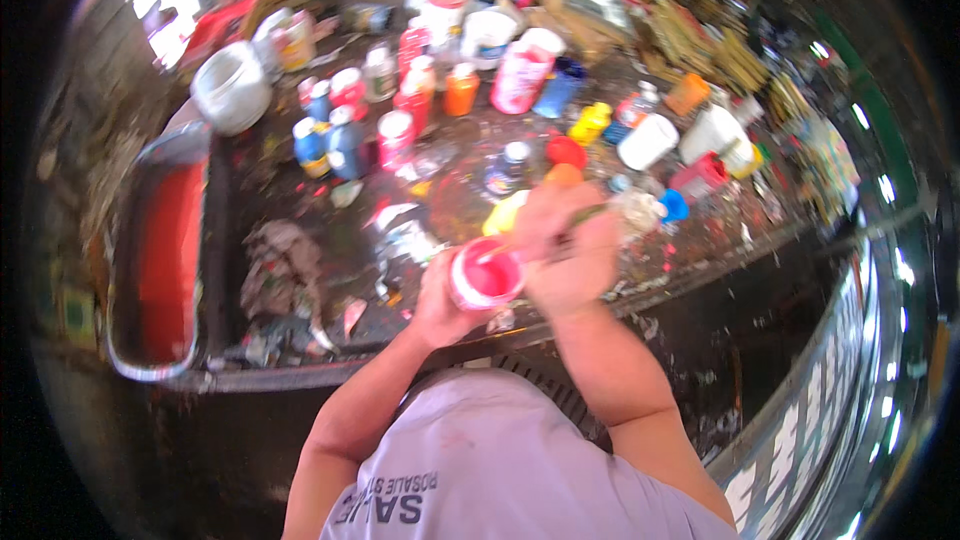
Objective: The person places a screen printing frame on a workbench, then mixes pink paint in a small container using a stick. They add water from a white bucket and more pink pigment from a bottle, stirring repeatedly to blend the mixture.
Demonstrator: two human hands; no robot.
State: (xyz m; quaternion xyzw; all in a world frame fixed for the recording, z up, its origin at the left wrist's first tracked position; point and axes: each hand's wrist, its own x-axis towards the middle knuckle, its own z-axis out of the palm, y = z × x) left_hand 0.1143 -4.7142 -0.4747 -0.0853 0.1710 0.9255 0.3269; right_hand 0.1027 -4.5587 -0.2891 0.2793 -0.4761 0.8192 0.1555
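Your left hand (440, 302) is closed around the side of a small white paint tub (488, 276), which contains bright pink paint and has its open mouth facing up toward the camera. The tub is located in front of your torso, at the near side of the desk (455, 202); whether its base contacts the surface cannot be determined. Your right hand (572, 245) is clenched on a thin stick (497, 253), with the lower end crossing the tub's rim into its mouth; motion blur obscures the exact finger positions. Just beyond the tub, note a yellow object (503, 213), partly hidden by your right hand. Behind it stands a dark bottle with a white cap (513, 170), with a red round item (567, 151) to its right. A yellow bottle (591, 124) and a white bottle (648, 142) lie farther right; a blue cap (674, 206) is nearer to you. To the left of the tub, locate a pink bottle (396, 143) and a dark blue bottle (346, 147), both upright. A crumpled rag (283, 265) occupies the left part of the desk, between the tub and a long tray (152, 373) containing red paint. A white bucket (231, 90) is positioned beyond the tray.
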